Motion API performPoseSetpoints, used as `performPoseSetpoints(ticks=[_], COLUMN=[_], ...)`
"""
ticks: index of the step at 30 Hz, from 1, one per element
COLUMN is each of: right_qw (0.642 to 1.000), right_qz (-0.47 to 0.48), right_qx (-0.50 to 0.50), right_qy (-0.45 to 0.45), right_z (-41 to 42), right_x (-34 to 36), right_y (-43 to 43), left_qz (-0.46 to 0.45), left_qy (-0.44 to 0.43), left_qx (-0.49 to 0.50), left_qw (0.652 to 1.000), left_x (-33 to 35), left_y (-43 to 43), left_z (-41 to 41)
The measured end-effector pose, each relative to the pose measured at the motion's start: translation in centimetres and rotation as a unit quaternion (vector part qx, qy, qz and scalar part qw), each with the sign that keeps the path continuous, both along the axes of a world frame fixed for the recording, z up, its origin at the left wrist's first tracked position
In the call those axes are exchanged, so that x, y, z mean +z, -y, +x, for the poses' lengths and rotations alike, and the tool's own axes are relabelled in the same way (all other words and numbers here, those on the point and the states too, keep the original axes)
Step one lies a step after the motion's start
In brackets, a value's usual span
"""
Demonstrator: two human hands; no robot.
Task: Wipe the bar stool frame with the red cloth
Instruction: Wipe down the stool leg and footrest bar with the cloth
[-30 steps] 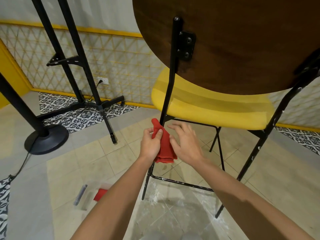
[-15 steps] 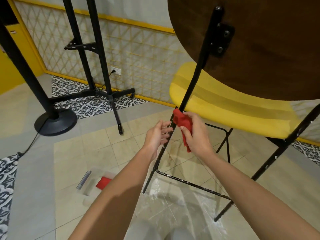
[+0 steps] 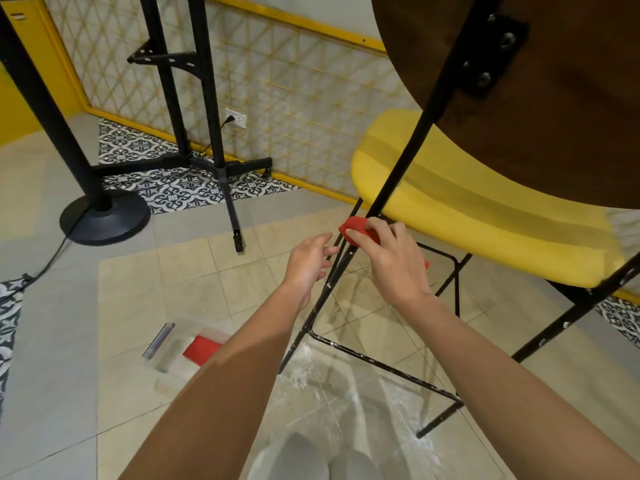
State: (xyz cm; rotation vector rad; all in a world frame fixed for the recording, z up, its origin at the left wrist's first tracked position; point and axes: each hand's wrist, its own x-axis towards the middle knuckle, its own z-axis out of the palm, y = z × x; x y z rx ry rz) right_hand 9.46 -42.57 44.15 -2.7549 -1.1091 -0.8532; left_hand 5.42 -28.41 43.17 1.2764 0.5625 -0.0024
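Higher up the bar stool frame [image 3: 405, 157] now, right hand [image 3: 389, 263] clamps the red cloth [image 3: 356, 227] against it, left hand [image 3: 308, 263] slack just beside; most of it looks still unwiped.

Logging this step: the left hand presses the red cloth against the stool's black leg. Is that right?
Not quite: the head view shows the right hand pressing the red cloth against that leg; the left hand is empty.
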Motion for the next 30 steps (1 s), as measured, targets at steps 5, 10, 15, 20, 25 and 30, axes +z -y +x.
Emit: performPoseSetpoints(ticks=[5, 10, 15, 20, 25, 30], right_qw=[0.999, 1.0, 0.996, 0.986, 0.993, 0.991], right_qz=[-0.04, -0.007, -0.056, -0.155, -0.046, -0.024], right_qx=[0.005, 0.012, 0.043, 0.053, 0.065, 0.082], right_qy=[-0.028, 0.01, 0.058, 0.037, 0.091, 0.106], right_z=[-0.4, 0.5, 1.3, 0.7, 2.1, 2.7], right_x=[-1.1, 0.0, -0.9, -3.1, -2.6, -3.1], right_y=[-0.1, 0.6, 0.7, 1.0, 1.4, 1.1], left_qz=[-0.002, -0.013, 0.0, 0.007, 0.01, 0.0], left_qy=[-0.001, -0.004, -0.003, -0.003, -0.008, -0.016], left_qx=[0.017, 0.043, 0.037, 0.05, 0.058, 0.061], left_qw=[1.0, 0.999, 0.999, 0.999, 0.998, 0.998], left_x=[-0.7, -0.9, -1.1, -1.3, -1.6, -1.9], left_y=[0.3, 0.0, -0.1, -0.8, -1.7, -1.3], left_z=[0.2, 0.3, 0.5, 0.5, 0.9, 1.3])
